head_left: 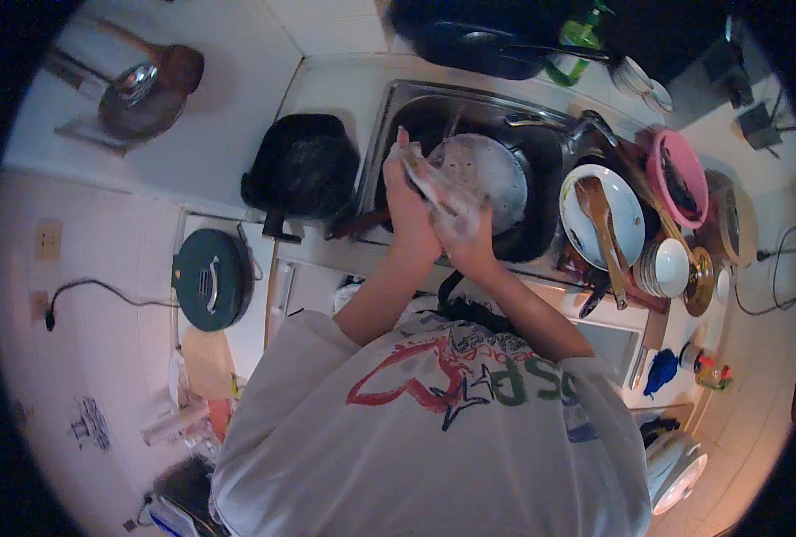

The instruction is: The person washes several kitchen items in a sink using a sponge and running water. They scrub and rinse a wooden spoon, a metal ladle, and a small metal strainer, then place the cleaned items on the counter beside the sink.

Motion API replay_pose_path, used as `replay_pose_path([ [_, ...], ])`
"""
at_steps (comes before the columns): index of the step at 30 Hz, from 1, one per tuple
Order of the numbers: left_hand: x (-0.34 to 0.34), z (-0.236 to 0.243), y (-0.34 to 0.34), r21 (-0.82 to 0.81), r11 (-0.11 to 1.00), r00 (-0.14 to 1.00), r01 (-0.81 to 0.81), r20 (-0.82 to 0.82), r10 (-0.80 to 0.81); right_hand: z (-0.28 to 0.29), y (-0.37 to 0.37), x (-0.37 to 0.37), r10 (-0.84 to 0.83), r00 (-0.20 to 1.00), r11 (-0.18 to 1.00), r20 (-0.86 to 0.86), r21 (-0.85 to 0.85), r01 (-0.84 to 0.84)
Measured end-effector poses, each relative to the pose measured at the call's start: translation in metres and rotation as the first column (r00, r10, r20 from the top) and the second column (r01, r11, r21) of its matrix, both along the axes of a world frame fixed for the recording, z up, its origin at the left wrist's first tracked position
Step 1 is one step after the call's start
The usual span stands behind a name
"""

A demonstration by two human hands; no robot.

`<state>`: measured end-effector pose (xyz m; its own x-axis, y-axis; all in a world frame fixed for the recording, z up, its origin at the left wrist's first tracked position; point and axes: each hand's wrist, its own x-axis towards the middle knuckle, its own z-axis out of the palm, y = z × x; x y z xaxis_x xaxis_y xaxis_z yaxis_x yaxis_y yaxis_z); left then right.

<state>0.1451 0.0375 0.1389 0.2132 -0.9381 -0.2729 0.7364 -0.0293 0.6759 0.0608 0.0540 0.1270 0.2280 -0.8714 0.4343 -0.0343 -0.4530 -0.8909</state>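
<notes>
Above the sink my left hand and my right hand come together, palms facing. White foam coats the right hand and the fingers of both. Between them is a whitish, wet-looking thing that blurs into the suds; its kind cannot be made out. Both hands look closed around it. Just behind and below them, a large round pan or lid with soapy water or foam on its surface lies in the dark basin of the metal sink.
Left of the sink sits a black square pan. To the right are a white bowl with a wooden spatula, stacked small bowls and a pink basin. The faucet and green soap bottle stand behind.
</notes>
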Motion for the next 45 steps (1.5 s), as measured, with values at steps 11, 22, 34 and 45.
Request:
replay_pose_path([
  [11,0.044,0.015,0.021,-0.402,0.902,0.810,0.156,-0.470,-0.350,0.031,-0.010,0.032,-0.214,0.699,0.873,-0.682,-0.455,-0.176],
  [22,0.055,0.019,0.007,-0.426,0.900,0.843,0.089,-0.449,-0.295,0.030,-0.008,0.018,-0.075,0.820,0.809,-0.567,-0.516,-0.283],
  [34,0.041,0.012,-0.010,-0.389,0.903,0.914,0.184,-0.271,-0.303,0.014,-0.043,-0.035,-0.346,0.702,0.754,-0.622,-0.630,-0.187],
  [45,-0.002,0.018,-0.022,-0.272,0.911,0.921,0.310,-0.151,-0.359,0.003,-0.042,-0.061,-0.788,0.554,0.459,-0.270,-0.856,0.236],
])
